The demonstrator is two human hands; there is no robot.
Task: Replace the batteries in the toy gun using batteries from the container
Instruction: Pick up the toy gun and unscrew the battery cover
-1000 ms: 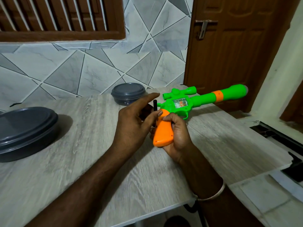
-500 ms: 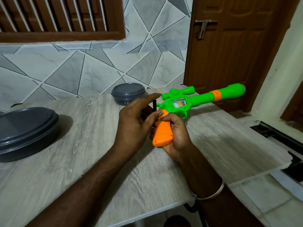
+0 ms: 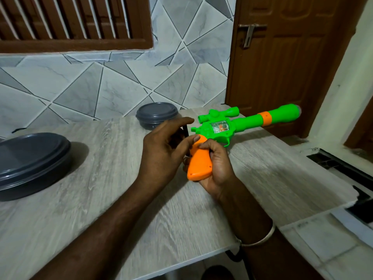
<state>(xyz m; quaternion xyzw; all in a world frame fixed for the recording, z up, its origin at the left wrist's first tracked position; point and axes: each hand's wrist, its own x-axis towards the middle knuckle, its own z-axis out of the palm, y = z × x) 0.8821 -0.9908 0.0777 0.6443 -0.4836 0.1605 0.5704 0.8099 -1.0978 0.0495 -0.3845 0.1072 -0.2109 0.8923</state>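
The toy gun (image 3: 220, 128) has a green body, a scope and a long barrel with an orange band pointing right, above the table. My right hand (image 3: 219, 170) is wrapped around its orange grip (image 3: 198, 165) from behind and below. My left hand (image 3: 161, 150) is against the left side of the grip, thumb tip touching the orange plastic, fingers curled around a thin black stick-like tool (image 3: 186, 131) that stands upright and is mostly hidden. A small round grey lidded container (image 3: 156, 115) sits at the table's back edge, behind my left hand.
A large dark grey lidded container (image 3: 30, 162) stands at the table's left. The wood-grain table (image 3: 101, 199) ends close on the right and front. A tiled wall is behind it, a brown door (image 3: 282, 57) at the back right, and tiled floor lies below right.
My left index finger has stretched forward over the black tool, hiding more of it. The gun and my right hand have barely shifted.
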